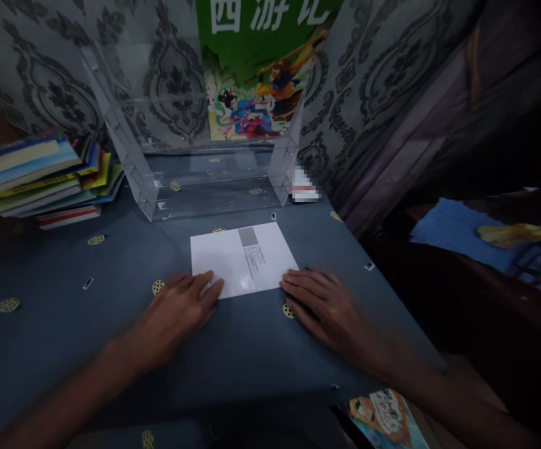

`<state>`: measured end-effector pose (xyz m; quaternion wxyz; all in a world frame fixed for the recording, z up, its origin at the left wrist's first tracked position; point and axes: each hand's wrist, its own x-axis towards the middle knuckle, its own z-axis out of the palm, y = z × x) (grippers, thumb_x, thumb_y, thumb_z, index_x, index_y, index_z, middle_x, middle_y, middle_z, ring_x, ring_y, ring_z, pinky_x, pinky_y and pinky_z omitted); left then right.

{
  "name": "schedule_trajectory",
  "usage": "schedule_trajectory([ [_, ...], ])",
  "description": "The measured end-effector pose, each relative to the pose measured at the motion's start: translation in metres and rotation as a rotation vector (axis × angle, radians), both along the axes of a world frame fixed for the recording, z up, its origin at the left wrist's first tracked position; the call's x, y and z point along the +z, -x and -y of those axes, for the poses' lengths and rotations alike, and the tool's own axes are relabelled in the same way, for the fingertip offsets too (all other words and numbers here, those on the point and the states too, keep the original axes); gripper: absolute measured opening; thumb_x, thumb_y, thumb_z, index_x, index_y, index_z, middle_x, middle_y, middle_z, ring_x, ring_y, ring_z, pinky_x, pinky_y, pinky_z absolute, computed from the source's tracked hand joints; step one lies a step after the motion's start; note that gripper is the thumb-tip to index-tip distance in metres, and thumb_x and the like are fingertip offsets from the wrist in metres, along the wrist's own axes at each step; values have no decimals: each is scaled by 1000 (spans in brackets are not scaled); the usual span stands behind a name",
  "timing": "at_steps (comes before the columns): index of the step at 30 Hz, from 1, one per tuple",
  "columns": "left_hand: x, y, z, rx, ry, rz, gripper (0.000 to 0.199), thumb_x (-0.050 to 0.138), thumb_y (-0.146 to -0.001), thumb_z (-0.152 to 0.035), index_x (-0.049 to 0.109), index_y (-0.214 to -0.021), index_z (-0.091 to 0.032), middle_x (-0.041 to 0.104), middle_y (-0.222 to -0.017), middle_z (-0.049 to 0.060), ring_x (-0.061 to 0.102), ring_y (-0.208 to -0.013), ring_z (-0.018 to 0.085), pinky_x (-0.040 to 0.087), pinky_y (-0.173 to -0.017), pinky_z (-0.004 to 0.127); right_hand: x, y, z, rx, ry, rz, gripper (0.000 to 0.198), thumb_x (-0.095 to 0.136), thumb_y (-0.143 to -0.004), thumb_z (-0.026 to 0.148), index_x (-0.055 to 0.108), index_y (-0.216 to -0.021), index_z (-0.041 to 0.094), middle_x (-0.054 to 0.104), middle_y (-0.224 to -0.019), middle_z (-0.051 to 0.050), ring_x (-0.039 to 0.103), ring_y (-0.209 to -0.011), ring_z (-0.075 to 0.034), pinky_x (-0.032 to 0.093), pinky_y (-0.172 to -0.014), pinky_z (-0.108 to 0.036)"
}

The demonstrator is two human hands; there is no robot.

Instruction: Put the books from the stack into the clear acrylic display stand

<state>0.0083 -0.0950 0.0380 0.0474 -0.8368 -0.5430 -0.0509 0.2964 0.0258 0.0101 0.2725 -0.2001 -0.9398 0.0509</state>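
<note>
A glossy white sheet or thin booklet [223,255] lies flat on the dark grey-blue tablecloth, with a grey square and small lines of print on it. My left hand [181,305] rests at its near left corner, thumb and fingers stretched out and touching the edge. At the near right corner lies my right hand [321,302], fingers extended and lying flat, the tips on the edge. Neither hand is wrapped round anything. Just beyond the white sheet stands a clear acrylic rack [139,181] with a green picture book [251,81] upright at its back.
To the left is a stack of books [31,168]. A small white item [304,187], partly blurred, sits behind the rack's right side. The table's right edge slants towards me. Below it lies a colourful book [387,418]; farther right is a blue cloth [457,237].
</note>
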Motion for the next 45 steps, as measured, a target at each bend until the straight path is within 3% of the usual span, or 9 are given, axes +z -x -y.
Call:
schedule_trajectory([
  [5, 20, -18, -13, 29, 163, -90, 57, 49, -89, -3, 42, -145, -12, 60, -137, 22, 62, -122, 34, 56, -91, 45, 4, 17, -15, 60, 31, 50, 22, 58, -97, 26, 70, -115, 21, 74, -113, -13, 68, -105, -29, 57, -90, -50],
  [11, 29, -40, -24, -11, 239, -346, 57, 55, -82, -3, 49, -138, 1, 60, -133, 34, 69, -106, 38, 58, -80, 44, 0, 38, -19, 158, -13, 76, 31, 63, -95, 29, 66, -123, 18, 70, -122, -15, 63, -118, -31, 55, -97, -51],
  [19, 21, -33, -25, 33, 142, -364, 45, 43, -88, 1, 55, -131, -5, 67, -123, 25, 69, -95, 30, 58, -70, 38, 1, 39, -32, 173, -9, 87, 31, 56, -95, 17, 67, -123, 20, 74, -118, -12, 68, -111, -27, 58, -94, -48],
  [25, 20, -4, -25, 55, 154, -55, 24, 44, -94, -2, 61, -105, -16, 72, -93, 9, 65, -86, 23, 50, -63, 29, -11, 22, -54, 87, 208, -89, 36, 54, -90, 12, 72, -118, 25, 77, -117, -8, 70, -111, -27, 58, -95, -53],
  [29, 20, 13, -27, 77, 131, 261, 30, 36, -107, -23, 64, -97, -18, 67, -82, 3, 62, -74, 16, 46, -66, 25, -4, 21, -63, -58, 592, -331, 18, 70, -87, 35, 78, -102, 28, 79, -104, -5, 74, -101, -28, 60, -93, -47],
  [31, 23, 17, -28, 81, 155, 428, 33, 35, -108, -30, 65, -103, -19, 68, -88, 3, 63, -77, 15, 47, -70, 25, 1, 23, -64, -136, 764, -422, 26, 76, -82, 47, 78, -97, 27, 80, -101, -5, 74, -98, -28, 61, -91, -45],
  [37, 37, 18, -27, 85, 195, 838, 36, 42, -105, -38, 63, -84, -18, 59, -74, -1, 55, -65, 12, 41, -63, 22, -2, 27, -72, -214, 1017, -649, 42, 86, -68, 58, 74, -90, 25, 78, -95, -3, 73, -90, -24, 61, -86, -40],
  [41, 41, 14, -26, 151, 234, 1026, 39, 47, -100, -46, 65, -82, -17, 55, -70, -1, 52, -63, 13, 38, -58, 23, -5, 27, -78, -168, 1142, -775, 41, 86, -67, 56, 71, -90, 26, 76, -93, -3, 72, -84, -22, 62, -75, -36],
  [45, 37, 5, -28, 256, 221, 1225, 44, 53, -96, -55, 64, -79, -16, 54, -73, 0, 51, -68, 14, 41, -62, 23, -1, 32, -67, 3, 1323, -705, 41, 82, -73, 55, 73, -99, 24, 77, -97, -7, 72, -82, -22, 61, -69, -35],
])
